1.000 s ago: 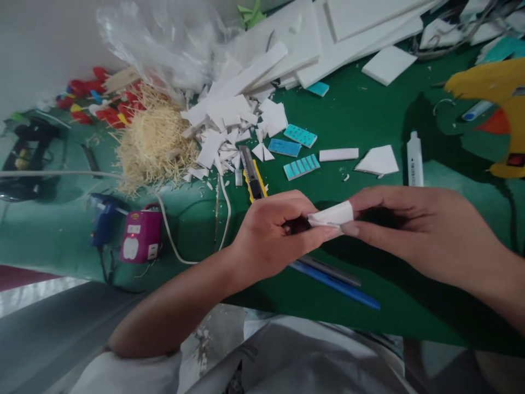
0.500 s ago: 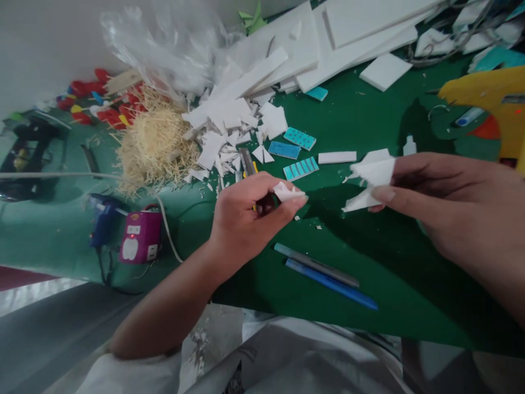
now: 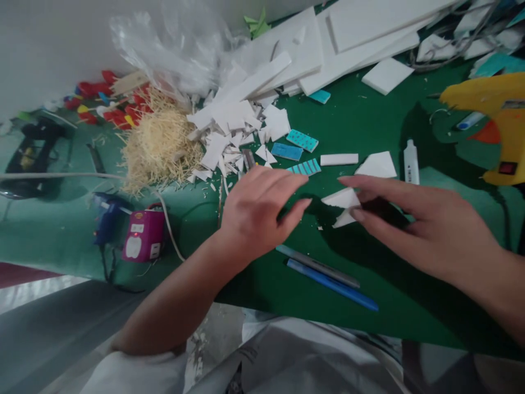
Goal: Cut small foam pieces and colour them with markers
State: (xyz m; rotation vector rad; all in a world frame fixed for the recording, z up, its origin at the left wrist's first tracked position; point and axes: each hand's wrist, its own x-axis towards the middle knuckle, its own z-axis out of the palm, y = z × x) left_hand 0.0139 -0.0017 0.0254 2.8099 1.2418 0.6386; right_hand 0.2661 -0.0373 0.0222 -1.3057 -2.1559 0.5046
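Observation:
My left hand [image 3: 262, 210] hovers over the green table with thumb and fingers apart, and nothing shows between them. My right hand [image 3: 422, 224] pinches a jagged white foam scrap [image 3: 342, 198] between thumb and fingers, its index finger stretched out above. I cannot tell whether the scrap is one piece or two. Just beyond that hand lies a larger white foam piece [image 3: 378, 165]. Beside it are a white foam strip [image 3: 339, 160] and a small white tube [image 3: 410, 162]. A striped blue foam piece [image 3: 307, 167] is partly behind my left fingers.
Foam offcuts [image 3: 229, 123] and a heap of thin sticks [image 3: 158, 145] lie at the back left. Two pens [image 3: 332, 284] rest near the front edge. A yellow glue gun [image 3: 492, 109] is at right, a purple power adapter [image 3: 143, 235] at left. Foam sheets [image 3: 369, 33] are stacked behind.
My left hand has opened, and the small foam bit it pinched no longer shows. My right hand has moved left and down; a larger foam piece now lies on the table behind it.

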